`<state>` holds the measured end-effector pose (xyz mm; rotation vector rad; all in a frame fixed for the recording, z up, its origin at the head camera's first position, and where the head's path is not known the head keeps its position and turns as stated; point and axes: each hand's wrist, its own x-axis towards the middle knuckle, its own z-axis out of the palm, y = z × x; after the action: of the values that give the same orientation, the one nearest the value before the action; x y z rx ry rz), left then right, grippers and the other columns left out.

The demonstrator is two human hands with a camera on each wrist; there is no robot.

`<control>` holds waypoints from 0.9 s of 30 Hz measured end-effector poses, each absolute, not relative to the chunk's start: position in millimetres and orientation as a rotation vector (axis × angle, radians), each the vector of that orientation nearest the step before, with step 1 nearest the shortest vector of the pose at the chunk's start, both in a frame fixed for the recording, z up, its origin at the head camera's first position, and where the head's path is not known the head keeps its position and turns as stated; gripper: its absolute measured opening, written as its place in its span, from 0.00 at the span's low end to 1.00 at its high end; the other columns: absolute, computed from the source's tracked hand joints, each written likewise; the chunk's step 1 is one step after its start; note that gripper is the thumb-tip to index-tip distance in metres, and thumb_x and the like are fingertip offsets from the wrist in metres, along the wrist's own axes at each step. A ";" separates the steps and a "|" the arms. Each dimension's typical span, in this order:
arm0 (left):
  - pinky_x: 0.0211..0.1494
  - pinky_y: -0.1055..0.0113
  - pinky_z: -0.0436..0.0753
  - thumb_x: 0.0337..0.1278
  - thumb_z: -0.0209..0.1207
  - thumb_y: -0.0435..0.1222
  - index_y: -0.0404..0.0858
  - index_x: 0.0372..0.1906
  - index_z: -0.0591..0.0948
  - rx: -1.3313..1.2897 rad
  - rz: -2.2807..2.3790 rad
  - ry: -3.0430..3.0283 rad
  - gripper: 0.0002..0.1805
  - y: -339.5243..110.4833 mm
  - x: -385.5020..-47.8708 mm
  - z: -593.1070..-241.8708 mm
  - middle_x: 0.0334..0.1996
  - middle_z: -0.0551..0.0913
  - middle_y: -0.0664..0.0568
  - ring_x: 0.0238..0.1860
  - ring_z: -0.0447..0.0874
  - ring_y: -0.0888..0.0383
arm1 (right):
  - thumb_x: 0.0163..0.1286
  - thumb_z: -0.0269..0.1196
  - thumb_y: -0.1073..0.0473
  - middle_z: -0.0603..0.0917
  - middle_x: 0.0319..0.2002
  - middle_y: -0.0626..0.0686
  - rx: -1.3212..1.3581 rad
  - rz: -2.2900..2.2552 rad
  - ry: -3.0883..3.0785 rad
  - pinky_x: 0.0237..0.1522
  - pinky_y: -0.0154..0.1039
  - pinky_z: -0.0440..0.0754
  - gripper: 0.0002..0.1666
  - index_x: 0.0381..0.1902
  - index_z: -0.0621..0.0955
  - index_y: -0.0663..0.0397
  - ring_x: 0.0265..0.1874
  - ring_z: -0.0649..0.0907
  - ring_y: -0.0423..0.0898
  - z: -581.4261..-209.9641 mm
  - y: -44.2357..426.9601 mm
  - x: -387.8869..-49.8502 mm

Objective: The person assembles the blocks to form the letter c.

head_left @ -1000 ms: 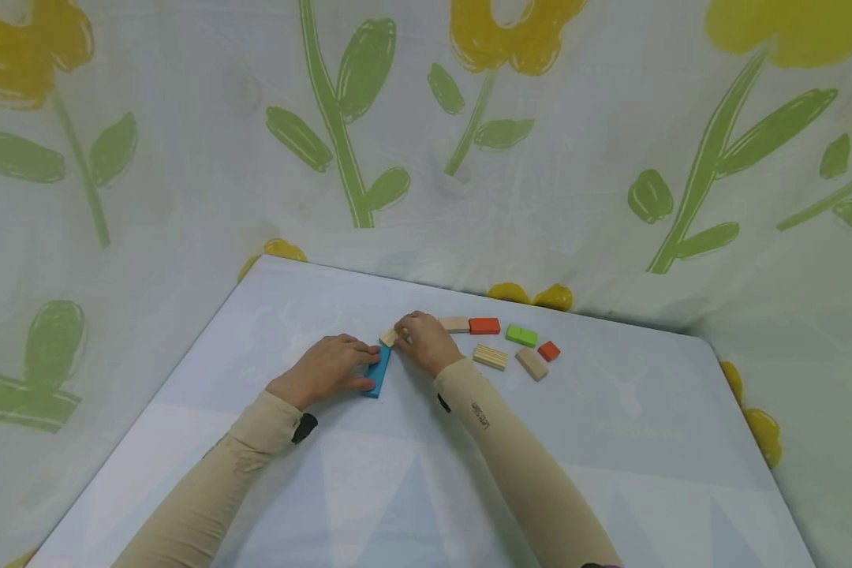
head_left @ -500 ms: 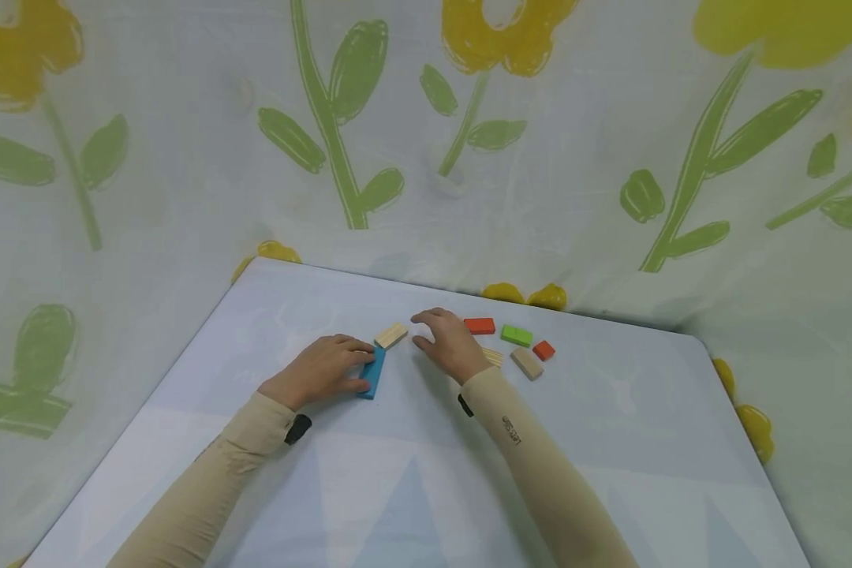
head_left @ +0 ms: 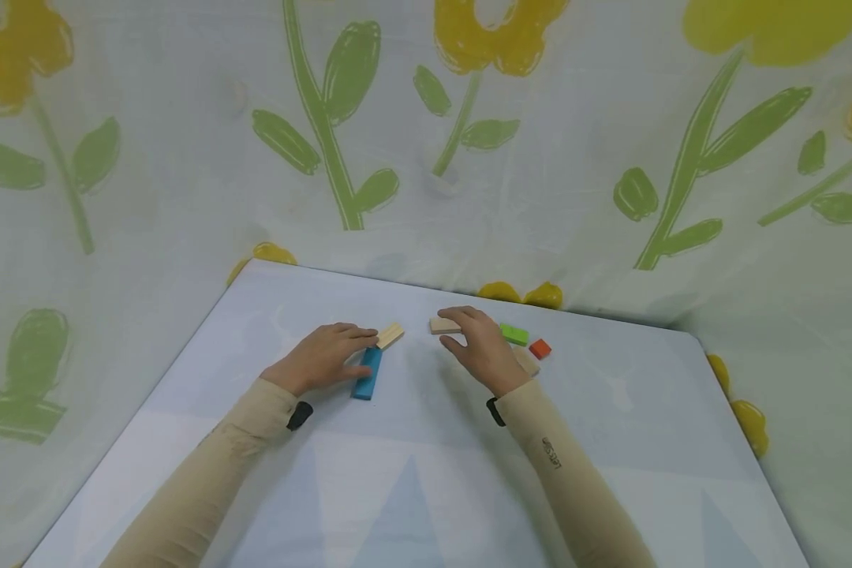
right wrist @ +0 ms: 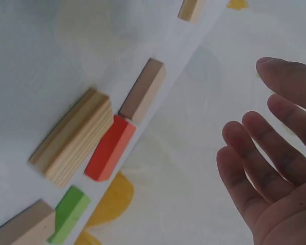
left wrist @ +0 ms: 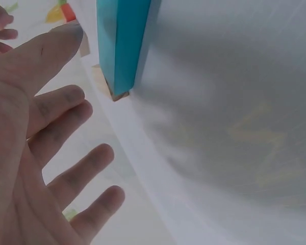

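Note:
A long blue wooden block (head_left: 367, 375) lies on the table, with a pale wooden block (head_left: 390, 335) set at an angle against its far end. My left hand (head_left: 323, 359) hovers over the blue block's left side. In the left wrist view its fingers are spread and hold nothing. My right hand (head_left: 486, 351) is above the loose blocks, its fingers relaxed and holding nothing. Under it the right wrist view shows a ridged wooden block (right wrist: 74, 138), a red block (right wrist: 109, 148) and a plain wooden block (right wrist: 143, 89). The hand hides the first two in the head view.
A green block (head_left: 514, 334), a small red block (head_left: 540, 349) and another wooden block (head_left: 526, 361), partly covered, lie to the right. The white table (head_left: 610, 442) ends at a flower-printed curtain (head_left: 539, 197) behind.
My right hand has let go of the pale block by the blue one and moved right over the loose blocks. My left hand has lifted its fingers slightly from the blue block.

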<state>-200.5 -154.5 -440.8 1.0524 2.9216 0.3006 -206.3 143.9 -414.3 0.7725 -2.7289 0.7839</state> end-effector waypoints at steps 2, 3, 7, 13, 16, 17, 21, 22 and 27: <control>0.70 0.46 0.71 0.66 0.65 0.49 0.36 0.69 0.76 1.061 0.285 2.899 0.33 -153.9 -203.6 -440.4 0.70 0.74 0.47 0.69 0.72 0.42 | 0.66 0.72 0.64 0.82 0.59 0.55 0.759 0.798 -2.725 0.63 0.47 0.78 0.27 0.62 0.80 0.58 0.60 0.80 0.52 -413.9 150.0 -203.5; 0.70 0.45 0.71 0.66 0.65 0.49 0.36 0.69 0.75 1.064 0.274 2.889 0.33 -153.5 -205.1 -440.3 0.70 0.74 0.47 0.69 0.71 0.42 | 0.66 0.72 0.64 0.82 0.59 0.55 0.749 0.806 -2.730 0.63 0.47 0.78 0.27 0.63 0.80 0.58 0.60 0.79 0.52 -414.0 153.0 -202.3; 0.71 0.44 0.70 0.66 0.65 0.49 0.36 0.71 0.74 1.047 0.229 2.847 0.34 -152.8 -209.8 -438.1 0.71 0.72 0.47 0.70 0.70 0.41 | 0.67 0.71 0.62 0.80 0.61 0.55 0.661 0.824 -2.803 0.65 0.49 0.77 0.29 0.65 0.79 0.55 0.62 0.78 0.53 -414.8 164.0 -196.6; 0.72 0.42 0.68 0.67 0.64 0.49 0.38 0.72 0.73 1.007 0.216 2.797 0.34 -148.9 -213.5 -431.9 0.73 0.71 0.48 0.71 0.68 0.39 | 0.67 0.72 0.61 0.79 0.62 0.59 0.531 0.793 -2.913 0.65 0.54 0.77 0.31 0.66 0.77 0.55 0.63 0.77 0.57 -422.8 180.3 -192.8; 0.72 0.42 0.67 0.67 0.64 0.50 0.39 0.72 0.74 0.994 0.221 2.774 0.33 -146.3 -214.5 -430.6 0.73 0.71 0.48 0.71 0.67 0.38 | 0.67 0.72 0.60 0.80 0.61 0.62 0.500 0.760 -2.949 0.63 0.55 0.78 0.31 0.67 0.77 0.56 0.61 0.78 0.59 -428.9 186.9 -192.7; 0.72 0.42 0.67 0.67 0.63 0.50 0.39 0.72 0.74 0.988 0.220 2.769 0.33 -145.6 -214.9 -430.2 0.73 0.71 0.48 0.71 0.67 0.38 | 0.67 0.72 0.59 0.80 0.61 0.62 0.498 0.744 -2.961 0.63 0.56 0.78 0.31 0.66 0.77 0.57 0.62 0.78 0.60 -431.1 188.7 -192.8; 0.72 0.42 0.68 0.68 0.63 0.51 0.39 0.71 0.74 0.990 0.210 2.753 0.33 -144.0 -216.1 -430.7 0.72 0.71 0.48 0.71 0.67 0.38 | 0.67 0.71 0.60 0.79 0.62 0.60 0.476 0.696 -3.019 0.65 0.56 0.76 0.31 0.67 0.77 0.56 0.64 0.76 0.58 -438.6 193.1 -194.6; 0.71 0.41 0.68 0.68 0.63 0.51 0.39 0.71 0.75 0.998 0.201 2.754 0.33 -144.1 -216.5 -431.4 0.72 0.71 0.47 0.71 0.68 0.38 | 0.67 0.71 0.60 0.79 0.63 0.59 0.466 0.683 -3.035 0.66 0.56 0.75 0.31 0.67 0.78 0.56 0.65 0.76 0.58 -440.2 193.4 -195.4; 0.71 0.42 0.69 0.68 0.63 0.51 0.40 0.70 0.75 1.024 0.213 2.750 0.32 -145.1 -219.9 -434.6 0.72 0.71 0.49 0.71 0.68 0.38 | 0.67 0.71 0.62 0.79 0.63 0.59 0.394 0.642 -3.110 0.66 0.55 0.75 0.30 0.66 0.78 0.56 0.64 0.76 0.57 -445.8 193.7 -198.5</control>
<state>-219.9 -145.1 -434.6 1.0240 2.7503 0.2129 -198.5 193.7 -445.8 0.3939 -3.1104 0.6418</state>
